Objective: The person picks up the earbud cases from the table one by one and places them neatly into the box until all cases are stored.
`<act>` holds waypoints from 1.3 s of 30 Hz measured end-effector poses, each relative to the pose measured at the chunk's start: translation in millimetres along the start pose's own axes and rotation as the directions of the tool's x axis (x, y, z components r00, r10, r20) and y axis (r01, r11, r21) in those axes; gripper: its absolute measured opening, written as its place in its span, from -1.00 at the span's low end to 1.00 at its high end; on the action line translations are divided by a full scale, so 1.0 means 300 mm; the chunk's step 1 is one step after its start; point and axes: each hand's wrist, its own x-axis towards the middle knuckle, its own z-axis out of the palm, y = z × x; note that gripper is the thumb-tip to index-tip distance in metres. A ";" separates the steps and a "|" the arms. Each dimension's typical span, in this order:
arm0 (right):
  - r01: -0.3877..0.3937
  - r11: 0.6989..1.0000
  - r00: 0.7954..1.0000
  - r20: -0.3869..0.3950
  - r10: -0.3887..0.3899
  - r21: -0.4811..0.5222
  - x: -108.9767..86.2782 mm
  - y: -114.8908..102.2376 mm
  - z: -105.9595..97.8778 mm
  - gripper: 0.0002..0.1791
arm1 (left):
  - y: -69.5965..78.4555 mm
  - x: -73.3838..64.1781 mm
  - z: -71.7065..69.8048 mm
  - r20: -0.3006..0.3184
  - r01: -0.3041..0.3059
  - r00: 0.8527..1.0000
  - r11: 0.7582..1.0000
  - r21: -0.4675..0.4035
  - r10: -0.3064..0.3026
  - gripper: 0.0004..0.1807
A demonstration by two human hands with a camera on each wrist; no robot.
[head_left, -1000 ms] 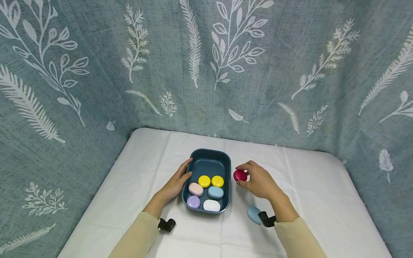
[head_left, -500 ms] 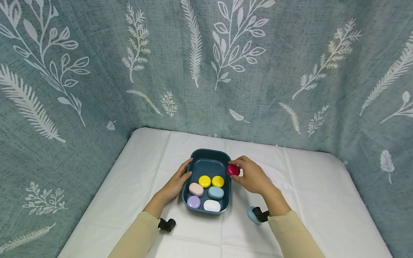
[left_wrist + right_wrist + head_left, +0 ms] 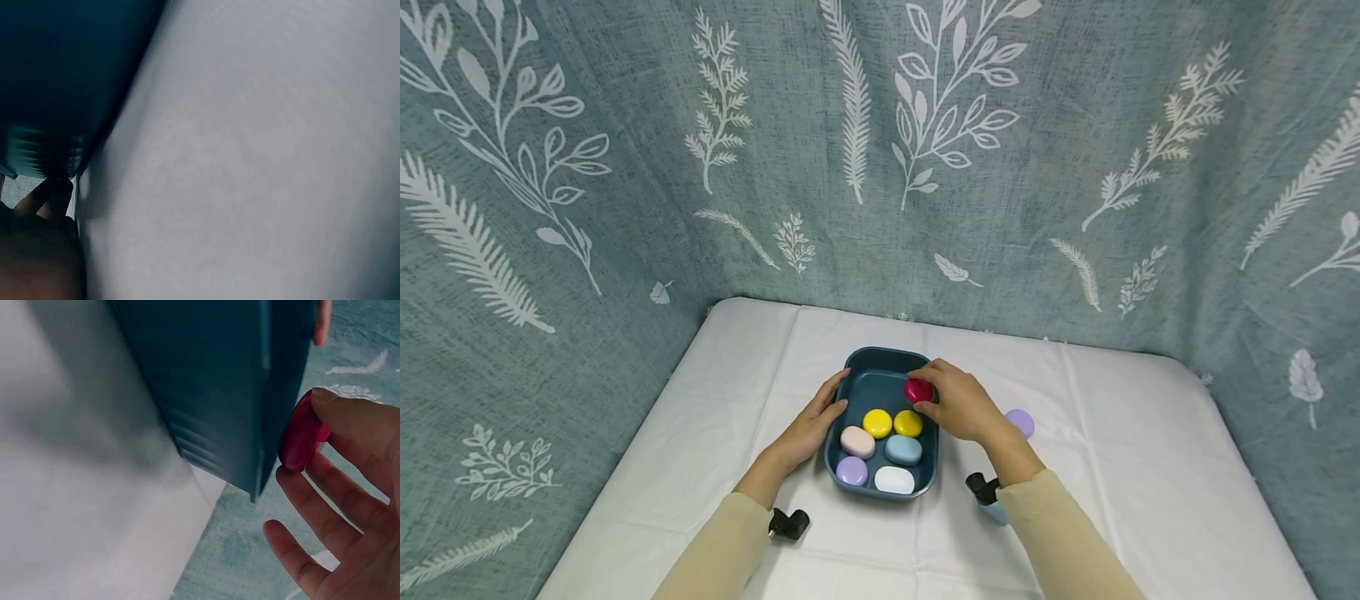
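My right hand (image 3: 958, 404) pinches a red round soap (image 3: 918, 390) between thumb and fingers, over the right rim of a dark blue rectangular bin (image 3: 880, 359). The same red soap (image 3: 303, 434) shows edge-on against the bin's wall (image 3: 206, 381) in the right wrist view. Inside the bin's near half lie two yellow round soaps (image 3: 877, 423), a pink oval one (image 3: 857, 442), a light blue oval one (image 3: 903, 450), a purple round one (image 3: 852, 471) and a white one (image 3: 894, 480). My left hand (image 3: 805, 429) rests along the bin's left side, fingertips at its rim.
On the white-covered table (image 3: 850, 550), a purple round soap (image 3: 1019, 422) lies right of the bin, partly behind the right wrist. A light blue soap (image 3: 996, 512) is mostly hidden under the right sleeve and black wrist camera. Patterned green curtain (image 3: 880, 250) hangs around the table.
My right hand has carried the red soap leftward from beside the bin to over its inside. The purple soap on the table has come into view. The left hand and bin stay put.
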 end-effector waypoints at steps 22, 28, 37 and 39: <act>0.043 0.951 0.994 0.111 -0.010 -0.307 0.068 0.008 0.120 -0.55 | -0.001 0.003 -0.005 0.003 0.019 1.000 1.000 0.000 -0.019 -0.43; 0.035 0.945 0.991 0.133 0.009 -0.326 0.072 0.014 0.130 -0.56 | 0.003 0.000 -0.005 0.021 0.023 1.000 1.000 -0.005 -0.023 -0.43; 0.024 0.935 0.988 0.150 0.031 -0.355 0.078 0.015 0.141 -0.57 | 0.005 -0.002 -0.005 0.026 0.022 0.999 1.000 -0.016 -0.022 -0.42; 0.019 0.935 0.989 0.144 0.034 -0.355 0.080 0.016 0.143 -0.57 | 0.004 -0.001 -0.005 0.025 0.024 0.999 1.000 -0.015 -0.023 -0.42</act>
